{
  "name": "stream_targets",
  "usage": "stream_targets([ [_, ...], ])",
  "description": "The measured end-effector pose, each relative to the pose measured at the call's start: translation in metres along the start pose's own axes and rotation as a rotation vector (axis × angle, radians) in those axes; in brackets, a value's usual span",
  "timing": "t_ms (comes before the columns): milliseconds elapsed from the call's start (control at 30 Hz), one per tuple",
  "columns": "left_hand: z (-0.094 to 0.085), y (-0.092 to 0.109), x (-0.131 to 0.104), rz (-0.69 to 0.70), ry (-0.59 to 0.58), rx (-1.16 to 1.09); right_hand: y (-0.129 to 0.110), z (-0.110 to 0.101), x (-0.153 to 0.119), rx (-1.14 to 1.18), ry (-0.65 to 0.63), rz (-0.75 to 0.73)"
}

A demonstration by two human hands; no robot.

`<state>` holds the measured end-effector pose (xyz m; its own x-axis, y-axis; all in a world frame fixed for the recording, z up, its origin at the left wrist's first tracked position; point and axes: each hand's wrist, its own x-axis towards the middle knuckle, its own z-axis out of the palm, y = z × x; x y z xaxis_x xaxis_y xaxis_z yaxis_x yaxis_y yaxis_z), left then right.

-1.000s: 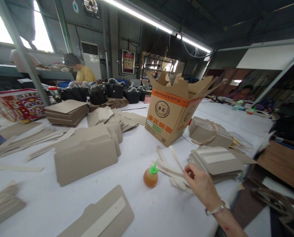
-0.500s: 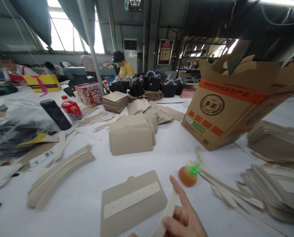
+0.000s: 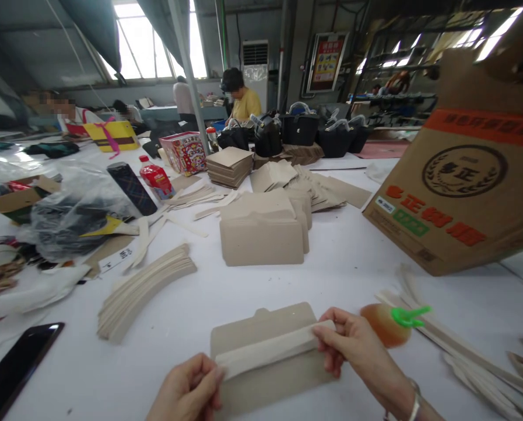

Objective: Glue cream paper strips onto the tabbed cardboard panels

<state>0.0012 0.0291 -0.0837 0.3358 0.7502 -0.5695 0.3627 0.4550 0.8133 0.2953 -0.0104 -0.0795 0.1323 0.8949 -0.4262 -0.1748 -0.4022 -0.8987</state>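
Observation:
A pale paper strip (image 3: pixel 270 351) is stretched between my two hands, over a grey-beige cardboard panel (image 3: pixel 279 392) with a small tab on its far edge. My left hand (image 3: pixel 191 386) pinches the strip's left end. At the other end, my right hand (image 3: pixel 349 342) grips it between thumb and fingers, with a bracelet on that wrist. Whether the strip touches the panel I cannot tell. Just beyond my right hand lies a squat bottle of amber liquid (image 3: pixel 382 324) with a green nozzle. A fanned stack of strips (image 3: pixel 145 292) rests to the left.
Stacked cardboard panels (image 3: pixel 261 240) stand ahead. A large carton (image 3: pixel 454 193) is at the right, near loose strips (image 3: pixel 485 362). A phone (image 3: pixel 20 362) lies at the left, below a plastic-wrapped bundle (image 3: pixel 81 216). A red bottle (image 3: pixel 156 178) and black bags (image 3: pixel 299 128) are farther back.
My left hand has come into view and the strip is now held at both ends over the panel. Before, my right hand held it beside the panel, index finger extended. The view has shifted left.

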Motion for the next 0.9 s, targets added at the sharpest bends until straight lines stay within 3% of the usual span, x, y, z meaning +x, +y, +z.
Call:
stream_targets([
  [167, -0.007, 0.006, 0.021, 0.006, 0.091, -0.055, -0.003, -0.003, 0.024, -0.034, -0.046, 0.075],
  [367, -0.016, 0.0, 0.04, -0.071, 0.112, -0.053, -0.001, -0.005, 0.037, -0.189, 0.012, 0.123],
  [900, -0.011, -0.006, 0.049, -0.122, 0.226, -0.044, 0.023, -0.016, 0.053, -0.32, 0.071, 0.164],
])
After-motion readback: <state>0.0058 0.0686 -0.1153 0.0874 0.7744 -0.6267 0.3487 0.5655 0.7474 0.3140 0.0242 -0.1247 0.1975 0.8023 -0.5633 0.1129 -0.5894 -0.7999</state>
